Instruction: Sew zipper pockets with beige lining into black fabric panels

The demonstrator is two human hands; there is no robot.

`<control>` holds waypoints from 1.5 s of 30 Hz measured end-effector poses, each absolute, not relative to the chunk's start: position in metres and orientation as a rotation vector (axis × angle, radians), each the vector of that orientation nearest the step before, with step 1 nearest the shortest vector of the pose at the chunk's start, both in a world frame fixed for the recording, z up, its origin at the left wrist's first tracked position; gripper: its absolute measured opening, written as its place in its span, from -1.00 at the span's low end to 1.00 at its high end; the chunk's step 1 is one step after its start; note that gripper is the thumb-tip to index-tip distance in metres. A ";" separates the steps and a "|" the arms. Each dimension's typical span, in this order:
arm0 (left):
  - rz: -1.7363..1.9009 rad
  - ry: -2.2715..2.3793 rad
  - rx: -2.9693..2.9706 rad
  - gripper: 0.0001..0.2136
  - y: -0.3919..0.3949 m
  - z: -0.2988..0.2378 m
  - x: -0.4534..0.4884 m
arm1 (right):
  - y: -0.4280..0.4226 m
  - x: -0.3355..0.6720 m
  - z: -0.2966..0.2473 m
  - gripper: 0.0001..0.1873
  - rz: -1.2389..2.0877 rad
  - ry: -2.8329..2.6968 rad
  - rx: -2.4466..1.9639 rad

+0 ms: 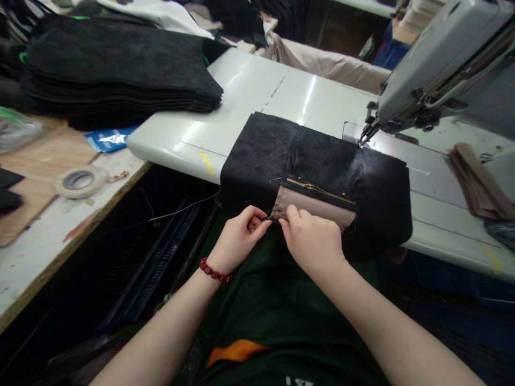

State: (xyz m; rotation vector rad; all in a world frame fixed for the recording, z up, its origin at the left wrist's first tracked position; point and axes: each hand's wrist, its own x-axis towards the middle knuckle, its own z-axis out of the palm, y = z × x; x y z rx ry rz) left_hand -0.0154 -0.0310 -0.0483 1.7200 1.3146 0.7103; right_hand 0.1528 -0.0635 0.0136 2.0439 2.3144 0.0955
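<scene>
A black suede-like fabric panel [257, 150] lies over the front edge of the sewing machine table and hangs down toward me. Set into it is a brass-toothed zipper [317, 189], with a beige pocket lining [317, 206] folded out below. My left hand [243, 230], with a red bead bracelet at the wrist, pinches the lining's lower left corner, where fine loose threads show. Closed on the lining's lower edge, just to the right, is my right hand [311, 236]. Its fingertips are partly hidden. The sewing machine's needle and presser foot [364, 136] stand at the panel's far edge.
A tall stack of black cut pieces [116, 64] sits at the left. A roll of tape [80, 181] and a blue packet [109, 139] lie on the wooden side table [120, 174]. Brown fabric strips [478, 182] rest at the right, beside the machine.
</scene>
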 end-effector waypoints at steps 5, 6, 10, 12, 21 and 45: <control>0.710 1.327 1.700 -0.81 -0.033 -0.049 -0.015 | -0.067 0.149 0.009 -0.77 0.011 2.315 1.995; 0.711 1.326 1.697 -0.81 -0.033 -0.048 -0.015 | -0.066 0.148 0.007 -0.77 -0.006 2.316 1.991; 0.712 1.319 1.686 -0.80 -0.033 -0.045 -0.015 | -0.063 0.143 0.001 -0.77 -0.024 2.321 1.997; 0.714 1.313 1.683 -0.81 -0.033 -0.045 -0.015 | -0.062 0.141 0.000 -0.78 -0.020 2.336 1.996; 0.701 1.290 1.690 -0.80 -0.033 -0.042 -0.013 | -0.057 0.134 -0.001 -0.74 -0.060 2.327 1.976; 0.350 1.345 1.841 -0.72 -0.041 -0.106 -0.043 | -0.109 0.197 0.016 -0.69 -0.074 2.317 2.137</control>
